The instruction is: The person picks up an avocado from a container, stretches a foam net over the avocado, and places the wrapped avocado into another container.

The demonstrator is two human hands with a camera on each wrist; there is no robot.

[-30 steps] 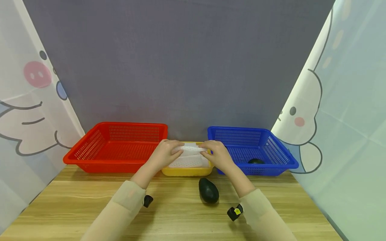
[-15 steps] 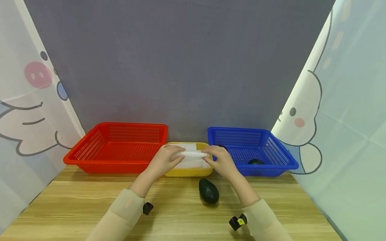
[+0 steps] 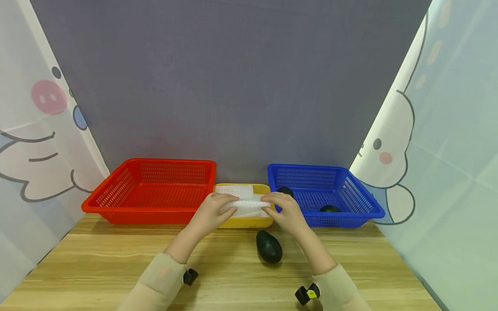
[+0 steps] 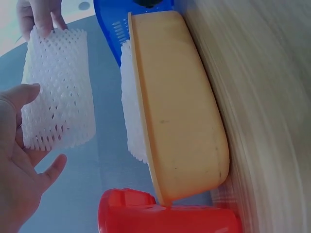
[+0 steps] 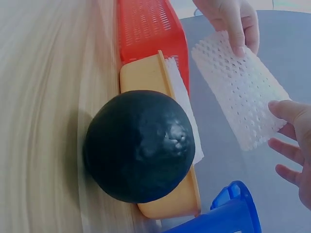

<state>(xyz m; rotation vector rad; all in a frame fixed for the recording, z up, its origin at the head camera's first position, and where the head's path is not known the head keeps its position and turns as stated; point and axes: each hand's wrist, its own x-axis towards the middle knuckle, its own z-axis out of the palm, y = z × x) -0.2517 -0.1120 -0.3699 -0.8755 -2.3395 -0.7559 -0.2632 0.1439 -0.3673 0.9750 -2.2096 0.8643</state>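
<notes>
A white foam net sleeve (image 3: 249, 207) is stretched sideways between my two hands, above the yellow basket (image 3: 245, 223). My left hand (image 3: 212, 211) pinches its left end; my right hand (image 3: 287, 212) pinches the right end. In the left wrist view the foam net sleeve (image 4: 58, 90) hangs flat, the left thumb on its near face and some fingers behind it. The right wrist view shows the right thumb against the same foam net sleeve (image 5: 238, 90). More white foam netting (image 3: 235, 190) lies in the yellow basket. A dark avocado (image 3: 269, 247) rests on the table before it.
The red basket (image 3: 148, 216) stands to the left of the yellow one. On the right, a blue basket (image 3: 350, 216) holds dark avocados (image 3: 330, 208). A grey panel (image 3: 233, 86) rises behind them. Wood table (image 3: 116, 259) spreads in front.
Both hands have lifted the foam net sleeve from the yellow basket and drawn it slightly toward me, uncovering the netting behind it. The avocado on the table has not moved.
</notes>
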